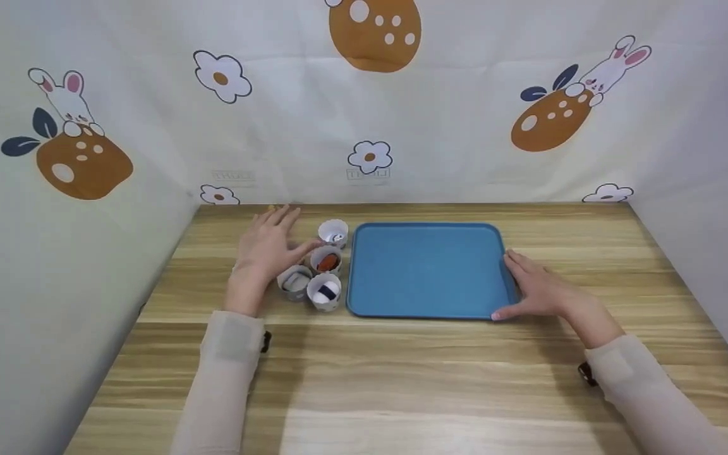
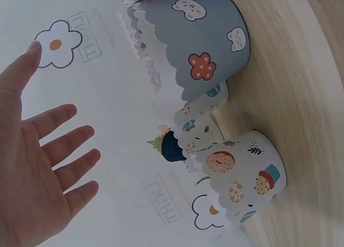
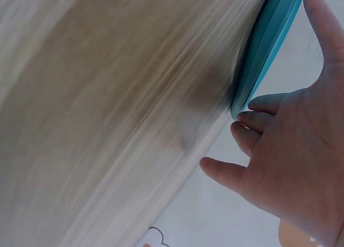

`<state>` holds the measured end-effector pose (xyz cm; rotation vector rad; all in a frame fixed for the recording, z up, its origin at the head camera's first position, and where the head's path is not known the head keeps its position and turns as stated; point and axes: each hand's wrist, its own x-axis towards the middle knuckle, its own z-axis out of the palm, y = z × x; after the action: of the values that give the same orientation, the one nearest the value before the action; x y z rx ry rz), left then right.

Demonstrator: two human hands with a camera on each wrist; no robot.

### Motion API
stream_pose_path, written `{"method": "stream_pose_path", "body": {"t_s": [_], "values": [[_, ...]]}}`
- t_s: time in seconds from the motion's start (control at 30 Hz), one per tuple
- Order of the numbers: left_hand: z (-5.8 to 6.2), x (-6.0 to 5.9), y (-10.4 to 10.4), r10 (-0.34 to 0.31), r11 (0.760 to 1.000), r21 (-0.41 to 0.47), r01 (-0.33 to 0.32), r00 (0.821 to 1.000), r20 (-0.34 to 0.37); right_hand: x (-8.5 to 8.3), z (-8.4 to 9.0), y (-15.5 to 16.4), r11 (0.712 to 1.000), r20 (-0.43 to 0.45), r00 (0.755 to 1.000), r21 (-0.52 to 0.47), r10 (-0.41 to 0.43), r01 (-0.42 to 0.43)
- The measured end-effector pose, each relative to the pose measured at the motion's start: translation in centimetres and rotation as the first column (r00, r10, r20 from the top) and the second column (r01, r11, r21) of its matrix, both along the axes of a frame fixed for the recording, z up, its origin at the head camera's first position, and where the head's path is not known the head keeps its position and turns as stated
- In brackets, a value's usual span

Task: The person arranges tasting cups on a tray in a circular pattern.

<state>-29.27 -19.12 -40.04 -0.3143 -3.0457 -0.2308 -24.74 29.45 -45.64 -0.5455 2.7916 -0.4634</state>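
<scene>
Left hand is spread flat beside four paper cups clustered left of centre on the table. Those look light and crushable, so I'd pinch the rims. Right hand rests relaxed against the stiff blue tray, probably just touching its edge.

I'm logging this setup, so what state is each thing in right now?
Left hand: open, fingers spread, beside the cups.
Right hand: open, resting against the tray's right edge.
Tray: flat on the table, nothing on it.
Cups: four, upright, clustered left of the tray, each with something inside.
</scene>
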Motion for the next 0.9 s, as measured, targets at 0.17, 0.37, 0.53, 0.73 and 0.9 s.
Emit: {"method": "stream_pose_path", "body": {"t_s": [0.17,0.37,0.53,0.73,0.9], "values": [[-0.3,0.2,-0.6,0.008,1.000,0.014,-0.008,1.000,-0.010,0.0,0.0,-0.2,1.000,0.002,1.000,-0.015,0.008,-0.008],[-0.3,0.8,-1.4,0.026,1.000,0.011,-0.027,1.000,0.011,-0.2,-0.3,-0.3,1.000,0.030,1.000,-0.023,0.001,-0.001],[-0.4,1.0,-2.3,0.056,0.998,0.027,-0.057,0.998,0.028,-0.3,-0.5,-0.3,1.000,0.037,0.999,-0.029,-0.001,0.002],[-0.7,1.4,-3.2,0.089,0.995,0.048,-0.091,0.995,0.052,-0.3,-0.5,-0.3,0.999,0.045,0.999,-0.034,-0.004,0.005],[-0.9,1.7,-4.2,0.091,0.992,0.078,-0.097,0.993,0.076,-0.4,-0.5,-0.3,1.000,0.053,0.999,-0.029,-0.007,0.008]]}}
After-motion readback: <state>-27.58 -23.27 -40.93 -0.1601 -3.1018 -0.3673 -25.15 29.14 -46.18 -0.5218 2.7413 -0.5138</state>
